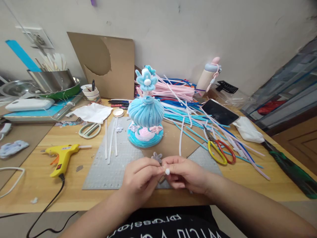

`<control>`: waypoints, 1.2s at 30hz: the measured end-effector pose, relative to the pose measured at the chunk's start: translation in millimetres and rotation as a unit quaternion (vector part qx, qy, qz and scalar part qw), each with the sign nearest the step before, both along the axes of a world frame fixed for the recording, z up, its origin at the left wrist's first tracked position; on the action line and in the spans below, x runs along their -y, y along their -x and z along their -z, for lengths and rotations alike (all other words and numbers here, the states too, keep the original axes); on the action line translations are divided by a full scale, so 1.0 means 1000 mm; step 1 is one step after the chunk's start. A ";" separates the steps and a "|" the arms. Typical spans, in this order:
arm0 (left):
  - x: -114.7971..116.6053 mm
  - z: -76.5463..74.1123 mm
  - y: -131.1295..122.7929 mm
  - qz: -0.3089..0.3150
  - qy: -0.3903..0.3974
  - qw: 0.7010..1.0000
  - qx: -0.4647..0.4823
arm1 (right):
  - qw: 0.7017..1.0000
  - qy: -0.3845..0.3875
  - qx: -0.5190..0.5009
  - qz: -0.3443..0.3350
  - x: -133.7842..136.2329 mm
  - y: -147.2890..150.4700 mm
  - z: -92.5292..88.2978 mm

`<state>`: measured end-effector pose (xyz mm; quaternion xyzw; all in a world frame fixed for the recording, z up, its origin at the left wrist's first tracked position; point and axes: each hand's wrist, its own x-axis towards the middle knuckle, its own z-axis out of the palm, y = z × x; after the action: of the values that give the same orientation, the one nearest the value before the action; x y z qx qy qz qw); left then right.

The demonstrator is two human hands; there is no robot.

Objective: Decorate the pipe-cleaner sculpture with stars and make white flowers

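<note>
My left hand (143, 177) and my right hand (184, 173) meet above the front edge of the grey cutting mat (99, 172). Their fingertips pinch a small white piece (167, 171) between them. Just behind the fingers shows a grey-lilac flower (157, 156); whether it is touched cannot be made out. Beyond it stands a light-blue fuzzy figure (146, 112) with a blue flower (147, 81) on top, on a round blue base (145, 140) with a pink centre.
A yellow glue gun (64, 155) lies left, near pale-handled scissors (90, 130). To the right are yellow-and-red scissors (218, 150), pipe cleaners (173, 91), a phone (220, 111) and a green-black tool (292, 170). Cardboard (119, 66) leans on the wall.
</note>
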<state>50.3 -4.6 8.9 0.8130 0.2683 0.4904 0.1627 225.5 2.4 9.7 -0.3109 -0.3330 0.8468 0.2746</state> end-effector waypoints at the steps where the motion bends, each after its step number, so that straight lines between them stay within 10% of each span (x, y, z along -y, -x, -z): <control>1: 0.000 0.001 0.000 0.005 -0.013 1.000 -0.009 | 1.000 0.013 -0.001 -0.010 0.000 0.001 0.000; 30: 0.004 -0.026 0.021 0.014 -0.177 0.936 -0.304 | 0.994 -0.104 0.009 -0.042 0.004 -0.003 0.004; 36: 0.007 -0.027 0.015 -0.004 -0.029 0.953 -0.301 | 0.938 -0.333 0.092 0.017 0.005 -0.002 -0.001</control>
<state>35.6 -11.5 36.1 0.9262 0.2940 0.2308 0.0492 227.3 -3.1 10.9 -0.2835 -0.6142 0.6508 0.3447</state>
